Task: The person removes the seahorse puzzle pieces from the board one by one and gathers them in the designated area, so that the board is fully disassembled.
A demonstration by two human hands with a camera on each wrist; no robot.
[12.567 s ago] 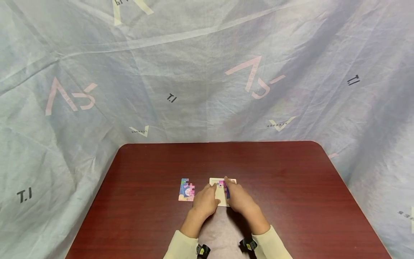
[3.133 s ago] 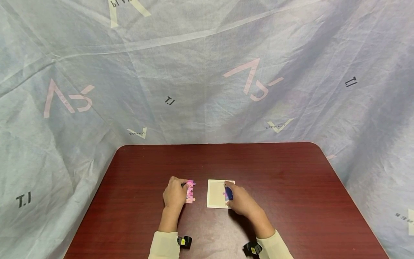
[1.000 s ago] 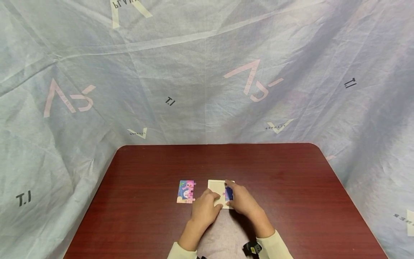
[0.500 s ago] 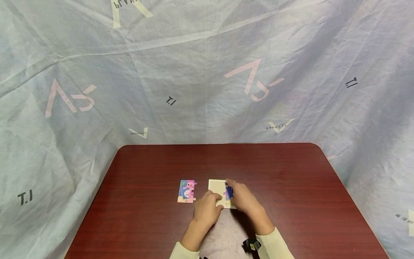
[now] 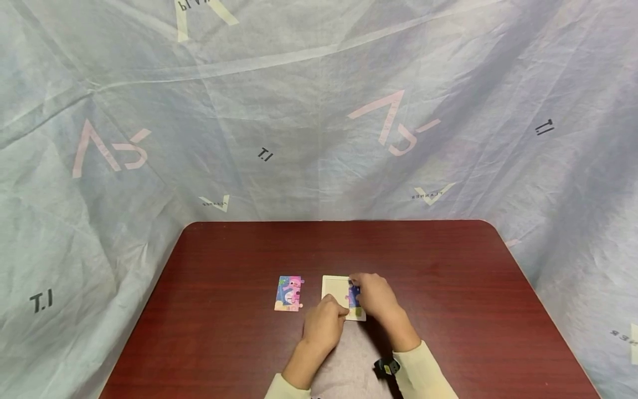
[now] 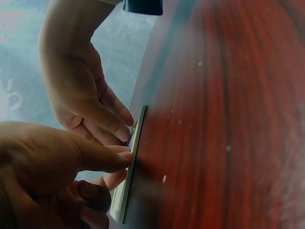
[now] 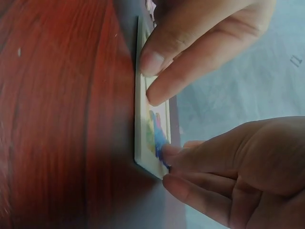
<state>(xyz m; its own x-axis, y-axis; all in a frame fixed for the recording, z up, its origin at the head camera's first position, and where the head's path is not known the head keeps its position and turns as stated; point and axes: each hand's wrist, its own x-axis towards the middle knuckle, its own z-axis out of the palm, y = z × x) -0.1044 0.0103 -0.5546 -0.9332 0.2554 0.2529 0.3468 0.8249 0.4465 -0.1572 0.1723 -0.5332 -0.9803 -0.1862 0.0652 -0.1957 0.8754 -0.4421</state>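
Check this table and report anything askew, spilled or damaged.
Nothing stands out. The tray lies flat on the table, puzzle pieces along its right side, and other pieces lie flat to its left. No spill or damage shows, though the left hand and right hand hide parts of the tray.

Sleeves: cream/off-white, plain, long, straight hem at the wrist. Left sleeve [image 5: 288, 389] at 6 o'clock in the head view, mostly cropped. Right sleeve [image 5: 425, 372] at 5 o'clock, more of it visible, light creases.

Black boxy wrist unit [image 5: 386, 367] on the right cuff's 9 o'clock side, small yellow patch on its face, any lettering too small to read. Same unit pokes in at 12 o'clock in the left-wrist view: dark, smooth housing.

Left grip [image 5: 324, 326] and right grip [image 5: 379, 298]: both bare.
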